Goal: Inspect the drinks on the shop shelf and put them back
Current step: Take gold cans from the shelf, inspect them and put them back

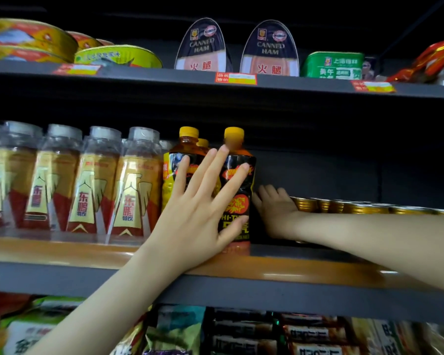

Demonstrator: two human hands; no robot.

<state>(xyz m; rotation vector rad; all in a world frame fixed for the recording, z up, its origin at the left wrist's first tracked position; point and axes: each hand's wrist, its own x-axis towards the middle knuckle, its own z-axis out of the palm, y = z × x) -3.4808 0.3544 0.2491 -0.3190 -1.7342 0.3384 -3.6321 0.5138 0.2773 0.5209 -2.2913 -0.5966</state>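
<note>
A black-labelled drink bottle with a yellow cap stands upright on the middle shelf. My left hand lies flat against its front with fingers spread and straight, also covering part of a second yellow-capped bottle to its left. A third yellow cap shows behind. My right hand reaches in beside the right side of the black-labelled bottle, fingers loosely bent, touching its lower part; whether it grips is unclear.
Several gold-and-red energy drink bottles fill the shelf's left. Gold can tops line the right behind my right arm. Canned ham and fish tins sit on the shelf above, snack packets below.
</note>
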